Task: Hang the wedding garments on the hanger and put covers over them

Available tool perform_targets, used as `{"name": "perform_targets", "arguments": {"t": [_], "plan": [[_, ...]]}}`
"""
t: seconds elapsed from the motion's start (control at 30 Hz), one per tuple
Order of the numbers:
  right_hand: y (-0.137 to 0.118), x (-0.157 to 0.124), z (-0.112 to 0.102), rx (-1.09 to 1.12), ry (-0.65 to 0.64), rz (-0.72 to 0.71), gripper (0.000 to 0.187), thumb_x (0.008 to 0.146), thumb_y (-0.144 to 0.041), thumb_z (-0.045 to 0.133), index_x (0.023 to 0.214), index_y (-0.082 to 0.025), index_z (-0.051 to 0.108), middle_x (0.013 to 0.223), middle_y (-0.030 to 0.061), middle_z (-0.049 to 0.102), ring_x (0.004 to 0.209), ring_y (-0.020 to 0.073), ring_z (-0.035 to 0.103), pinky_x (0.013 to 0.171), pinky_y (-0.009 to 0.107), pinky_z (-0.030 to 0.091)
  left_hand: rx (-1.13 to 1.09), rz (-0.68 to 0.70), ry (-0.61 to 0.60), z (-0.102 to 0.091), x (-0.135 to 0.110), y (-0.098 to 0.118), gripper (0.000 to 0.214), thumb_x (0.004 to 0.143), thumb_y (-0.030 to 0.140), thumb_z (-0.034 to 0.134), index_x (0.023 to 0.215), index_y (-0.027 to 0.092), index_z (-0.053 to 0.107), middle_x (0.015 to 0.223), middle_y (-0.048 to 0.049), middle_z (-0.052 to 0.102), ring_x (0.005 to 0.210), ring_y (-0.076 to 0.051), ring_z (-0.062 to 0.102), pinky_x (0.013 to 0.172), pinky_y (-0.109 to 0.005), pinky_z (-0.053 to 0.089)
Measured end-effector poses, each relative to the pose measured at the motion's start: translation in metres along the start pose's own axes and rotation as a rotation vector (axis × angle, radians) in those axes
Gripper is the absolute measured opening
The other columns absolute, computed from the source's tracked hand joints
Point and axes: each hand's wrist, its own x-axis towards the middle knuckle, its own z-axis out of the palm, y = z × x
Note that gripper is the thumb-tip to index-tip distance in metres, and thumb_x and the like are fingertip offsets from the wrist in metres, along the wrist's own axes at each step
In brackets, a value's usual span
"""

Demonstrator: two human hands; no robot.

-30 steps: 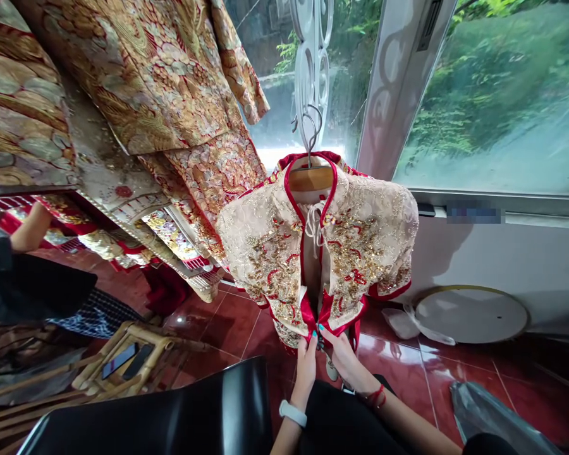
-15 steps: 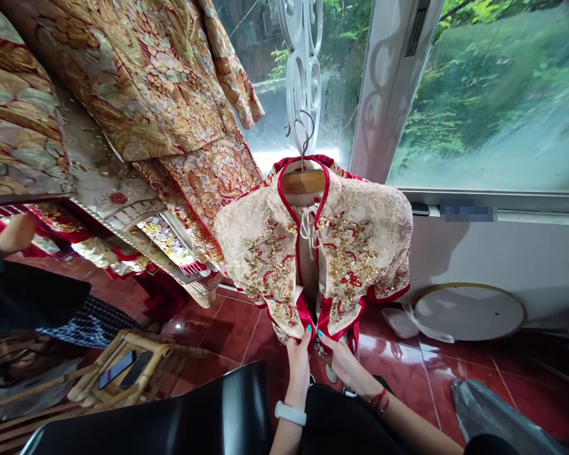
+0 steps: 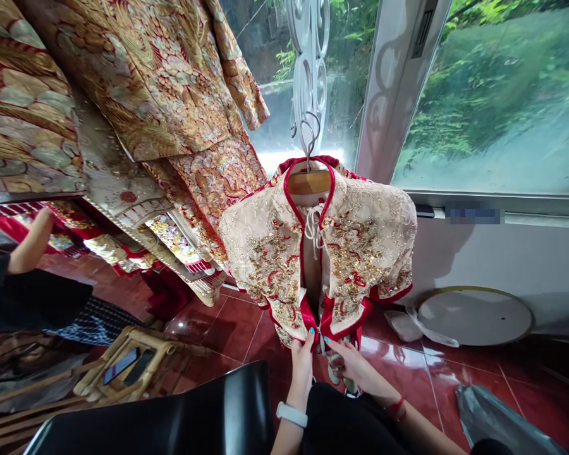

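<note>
Though half hidden by the left hand [image 3: 302,373], red hem [image 3: 309,319] of a beaded jacket [image 3: 360,253], pinched tight
Right hand [image 3: 355,370] just beside it, fingers spread, any grip behind them hard to make out

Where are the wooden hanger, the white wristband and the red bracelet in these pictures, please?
wooden hanger [image 3: 309,182]: head view, on its wooden bar.
white wristband [image 3: 292,414]: head view, on its strap.
red bracelet [image 3: 396,407]: head view, on its cord.

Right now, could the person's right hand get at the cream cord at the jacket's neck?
Probably yes: the right hand sits below the beaded jacket, and nothing visible blocks the way up its front to the cream cord.
</note>
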Motion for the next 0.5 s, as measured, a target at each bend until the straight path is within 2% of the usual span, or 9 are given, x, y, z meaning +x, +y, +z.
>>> {"name": "perform_targets", "arguments": {"t": [0.07,0.13,0.2,0.27,0.4,0.5], "plan": [[-0.004,-0.006,-0.015,-0.224,0.065,-0.061,0.030,0.067,-0.044,0.074,0.068,-0.021,0.053,0.061,-0.0011,0.060,0.052,0.0141,0.053,0.051,0.026,0.039,-0.011,-0.012,-0.023,0.000,0.000,0.002,0.043,0.052,0.043,0.090,0.079,0.015,0.070,0.078,-0.0028,0.072,0.076,-0.018,0.064,0.080,-0.033,0.049],[-0.011,-0.013,-0.019,-0.347,0.074,-0.251,0.022,0.069,-0.037,0.071,0.068,-0.021,0.056,0.062,-0.0012,0.060,0.058,0.0151,0.054,0.056,0.026,0.040,-0.005,-0.023,-0.041,0.002,-0.001,0.005,0.043,0.051,0.043,0.090,0.077,0.015,0.069,0.075,-0.0020,0.071,0.073,-0.017,0.063,0.078,-0.032,0.049],[-0.020,-0.017,-0.011,-0.436,0.033,-0.465,0.012,0.075,-0.033,0.066,0.076,-0.021,0.063,0.069,0.0006,0.065,0.066,0.0172,0.057,0.064,0.028,0.042,0.006,-0.035,-0.034,0.003,-0.003,0.008,0.044,0.049,0.043,0.090,0.076,0.015,0.069,0.073,-0.0018,0.071,0.070,-0.017,0.063,0.076,-0.032,0.049],[-0.029,-0.018,0.002,-0.520,0.033,-0.600,0.009,0.077,-0.030,0.064,0.080,-0.022,0.065,0.075,0.0023,0.067,0.068,0.0188,0.057,0.067,0.029,0.041,0.022,-0.041,-0.020,0.005,-0.005,0.011,0.045,0.048,0.042,0.091,0.077,0.015,0.070,0.073,-0.0019,0.071,0.069,-0.017,0.063,0.075,-0.031,0.048],[-0.040,-0.009,0.014,-0.615,0.077,-0.692,0.005,0.075,-0.024,0.067,0.072,-0.022,0.063,0.072,0.0031,0.064,0.068,0.0200,0.056,0.069,0.031,0.039,0.040,-0.036,-0.027,0.007,-0.007,0.015,0.046,0.046,0.042,0.091,0.077,0.014,0.072,0.075,-0.0034,0.073,0.071,-0.018,0.064,0.075,-0.031,0.048],[-0.046,-0.007,0.008,-0.641,-0.017,-0.722,0.007,0.079,-0.023,0.060,0.073,-0.022,0.063,0.073,0.0027,0.064,0.068,0.0193,0.056,0.068,0.030,0.039,0.030,-0.032,-0.031,0.008,-0.009,0.016,0.047,0.045,0.043,0.091,0.078,0.014,0.073,0.078,-0.0047,0.074,0.072,-0.019,0.065,0.076,-0.032,0.049]]}}
